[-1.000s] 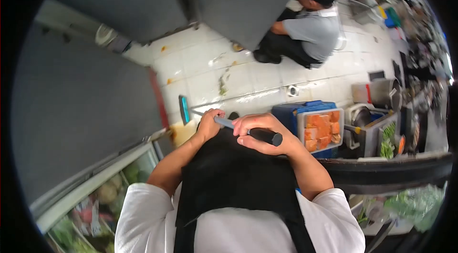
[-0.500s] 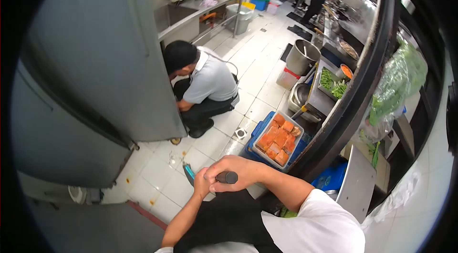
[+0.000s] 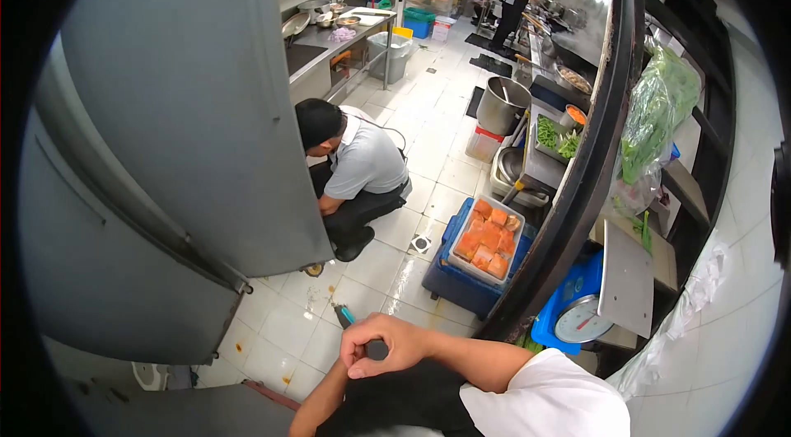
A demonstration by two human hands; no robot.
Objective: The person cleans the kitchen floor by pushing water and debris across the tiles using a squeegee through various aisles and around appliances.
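Observation:
My right hand is closed around the top of a dark handle, whose round end shows between thumb and fingers. Beyond my hands, near the floor, is the dark head with a teal edge; it looks like a broom, held handle end toward me. My left hand is on the same handle below the right one; its fingers are mostly hidden behind the right hand.
A co-worker squats beside the grey fridge. At right, a tub of orange-pink blocks rests on a blue cooler. A dial scale, bagged greens and a dark frame stand nearer. White floor tiles look wet.
My view has tilted up and shifted left. The broom head shows slightly lower and to the right, and my right hand now covers most of my left. The co-worker stays squatting.

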